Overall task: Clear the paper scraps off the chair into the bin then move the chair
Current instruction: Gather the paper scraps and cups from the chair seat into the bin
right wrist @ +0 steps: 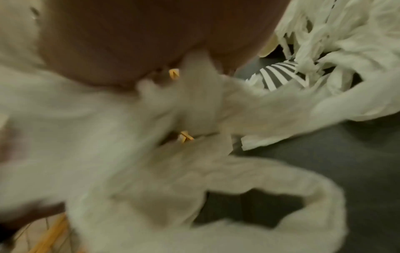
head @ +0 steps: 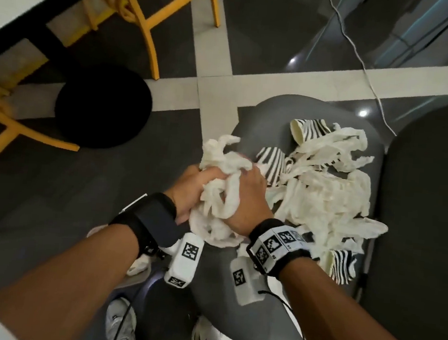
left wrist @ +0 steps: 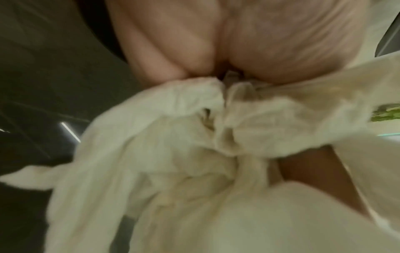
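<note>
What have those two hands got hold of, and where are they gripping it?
A crumpled wad of white paper scraps, squeezed between the left hand and right hand, one on each side of the wad, above the grey chair seat.

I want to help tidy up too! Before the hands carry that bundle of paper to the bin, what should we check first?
1. Both hands hold the bundle: ok. The left hand and right hand squeeze the paper bundle between them.
2. No bits dangling: not ok. Strips hang below the bundle.
3. Bin within reach: ok, probably. The black bin stands on the floor to the left.
4. Chair cleared: not ok. More paper scraps and striped cups lie on the grey chair.
5. Bin has room: cannot tell. Its inside looks dark.
</note>
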Motion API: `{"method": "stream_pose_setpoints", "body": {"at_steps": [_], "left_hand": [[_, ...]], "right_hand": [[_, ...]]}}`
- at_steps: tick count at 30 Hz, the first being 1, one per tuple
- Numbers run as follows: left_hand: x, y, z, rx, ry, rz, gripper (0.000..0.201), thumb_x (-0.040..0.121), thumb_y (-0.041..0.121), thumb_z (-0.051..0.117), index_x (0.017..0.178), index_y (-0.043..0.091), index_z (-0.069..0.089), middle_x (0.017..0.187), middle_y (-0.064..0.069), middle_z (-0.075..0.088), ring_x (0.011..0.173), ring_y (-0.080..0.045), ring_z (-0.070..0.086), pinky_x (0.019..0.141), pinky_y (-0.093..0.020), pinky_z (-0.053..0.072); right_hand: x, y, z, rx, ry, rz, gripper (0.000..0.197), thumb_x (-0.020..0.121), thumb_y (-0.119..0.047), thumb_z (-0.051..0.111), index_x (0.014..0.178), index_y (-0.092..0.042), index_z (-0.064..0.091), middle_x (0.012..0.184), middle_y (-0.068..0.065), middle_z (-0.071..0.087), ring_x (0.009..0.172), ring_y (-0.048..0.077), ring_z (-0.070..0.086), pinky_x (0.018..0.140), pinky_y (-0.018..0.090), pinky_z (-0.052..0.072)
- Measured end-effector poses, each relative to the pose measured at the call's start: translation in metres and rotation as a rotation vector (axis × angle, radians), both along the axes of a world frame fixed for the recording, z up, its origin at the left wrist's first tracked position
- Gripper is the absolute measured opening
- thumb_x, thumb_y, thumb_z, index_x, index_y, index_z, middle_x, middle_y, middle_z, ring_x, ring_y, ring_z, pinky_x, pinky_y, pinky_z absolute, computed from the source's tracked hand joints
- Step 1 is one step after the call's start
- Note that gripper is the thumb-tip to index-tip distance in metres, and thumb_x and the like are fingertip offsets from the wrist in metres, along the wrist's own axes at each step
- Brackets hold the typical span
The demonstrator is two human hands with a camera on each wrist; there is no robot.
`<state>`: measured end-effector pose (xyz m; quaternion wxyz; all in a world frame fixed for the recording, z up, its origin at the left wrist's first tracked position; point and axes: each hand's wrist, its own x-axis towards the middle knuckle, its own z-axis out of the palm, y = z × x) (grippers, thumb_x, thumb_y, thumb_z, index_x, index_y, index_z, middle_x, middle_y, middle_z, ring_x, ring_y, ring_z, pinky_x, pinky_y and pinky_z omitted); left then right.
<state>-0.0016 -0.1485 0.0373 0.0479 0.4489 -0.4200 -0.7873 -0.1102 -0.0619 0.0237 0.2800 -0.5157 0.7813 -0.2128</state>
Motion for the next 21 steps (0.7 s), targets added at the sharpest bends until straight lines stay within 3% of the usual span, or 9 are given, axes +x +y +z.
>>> {"method": "stream_pose_setpoints", "body": {"at_steps": [2, 4, 6, 8, 11, 14, 16, 19, 21], "left_hand": [[0.037, -0.010, -0.003, -0.018, -0.042, 0.013, 0.023, 0.077, 0.033, 0.067, 0.090, 0.017, 0.077, 0.092, -0.014, 0.074, 0.089, -0.029, 0.070, 0.081, -0.038, 0.055], [0.077, -0.018, -0.007, -0.029, -0.074, 0.035, 0.020, 0.076, 0.030, 0.065, 0.086, 0.017, 0.077, 0.087, -0.014, 0.074, 0.082, -0.028, 0.071, 0.074, -0.036, 0.055], [0.118, -0.025, -0.012, -0.062, -0.123, 0.084, 0.021, 0.074, 0.030, 0.066, 0.087, 0.017, 0.076, 0.088, -0.015, 0.075, 0.084, -0.029, 0.072, 0.076, -0.039, 0.056], [0.160, -0.031, -0.021, -0.086, -0.174, 0.184, 0.020, 0.079, 0.027, 0.065, 0.092, 0.016, 0.076, 0.090, -0.015, 0.076, 0.085, -0.031, 0.073, 0.080, -0.042, 0.055], [0.219, -0.034, -0.044, -0.148, -0.281, 0.310, 0.019, 0.083, 0.029, 0.066, 0.099, 0.025, 0.074, 0.090, -0.004, 0.078, 0.084, -0.023, 0.076, 0.073, -0.036, 0.060], [0.266, -0.030, -0.087, -0.274, -0.379, 0.331, 0.022, 0.084, 0.026, 0.066, 0.104, 0.033, 0.068, 0.090, 0.008, 0.076, 0.084, -0.010, 0.074, 0.066, -0.022, 0.054], [0.294, -0.021, -0.129, -0.344, -0.474, 0.264, 0.029, 0.084, 0.028, 0.065, 0.113, 0.035, 0.060, 0.097, 0.012, 0.072, 0.092, -0.007, 0.069, 0.072, -0.020, 0.051], [0.327, 0.000, -0.197, -0.436, -0.575, 0.065, 0.052, 0.082, 0.043, 0.067, 0.125, 0.029, 0.043, 0.127, 0.005, 0.054, 0.116, -0.014, 0.053, 0.098, -0.035, 0.047], [0.342, 0.012, -0.232, -0.506, -0.655, -0.072, 0.065, 0.083, 0.046, 0.065, 0.134, 0.021, 0.032, 0.142, -0.001, 0.037, 0.129, -0.019, 0.036, 0.108, -0.039, 0.036]], "right_hand": [[0.018, -0.004, -0.001, 0.101, -0.229, 0.068, 0.059, 0.082, -0.058, 0.057, 0.134, -0.032, 0.044, 0.121, -0.006, 0.065, 0.110, 0.019, 0.062, 0.095, 0.036, 0.048], [0.045, -0.008, -0.005, 0.220, -0.439, 0.109, 0.075, 0.078, -0.056, 0.071, 0.139, -0.037, 0.031, 0.119, -0.009, 0.067, 0.104, 0.014, 0.065, 0.093, 0.035, 0.052], [0.082, -0.011, -0.014, 0.311, -0.503, 0.156, 0.090, 0.071, -0.061, 0.077, 0.142, -0.040, 0.026, 0.125, -0.014, 0.063, 0.109, 0.008, 0.062, 0.096, 0.029, 0.050], [0.126, -0.015, -0.033, 0.380, -0.602, 0.207, 0.091, 0.070, -0.063, 0.078, 0.144, -0.044, 0.028, 0.131, -0.018, 0.061, 0.117, 0.004, 0.059, 0.100, 0.027, 0.047], [0.190, -0.021, -0.077, 0.481, -0.549, 0.286, 0.058, 0.087, -0.049, 0.065, 0.140, -0.039, 0.043, 0.129, -0.014, 0.064, 0.117, 0.010, 0.061, 0.102, 0.035, 0.050], [0.238, -0.033, -0.129, 0.587, -0.397, 0.208, 0.037, 0.097, -0.035, 0.050, 0.131, -0.021, 0.055, 0.123, 0.002, 0.068, 0.113, 0.025, 0.064, 0.096, 0.036, 0.050], [0.262, -0.040, -0.164, 0.693, -0.355, 0.183, 0.033, 0.101, -0.028, 0.046, 0.125, -0.010, 0.058, 0.117, 0.010, 0.068, 0.109, 0.030, 0.066, 0.084, 0.031, 0.048], [0.285, -0.044, -0.209, 0.738, -0.504, -0.005, 0.033, 0.099, -0.013, 0.050, 0.130, -0.005, 0.055, 0.112, 0.008, 0.063, 0.094, 0.022, 0.066, 0.065, 0.018, 0.052], [0.299, -0.047, -0.238, 0.665, -0.611, -0.240, 0.043, 0.089, -0.011, 0.052, 0.132, -0.009, 0.056, 0.116, 0.006, 0.068, 0.100, 0.025, 0.068, 0.078, 0.027, 0.059]]}}
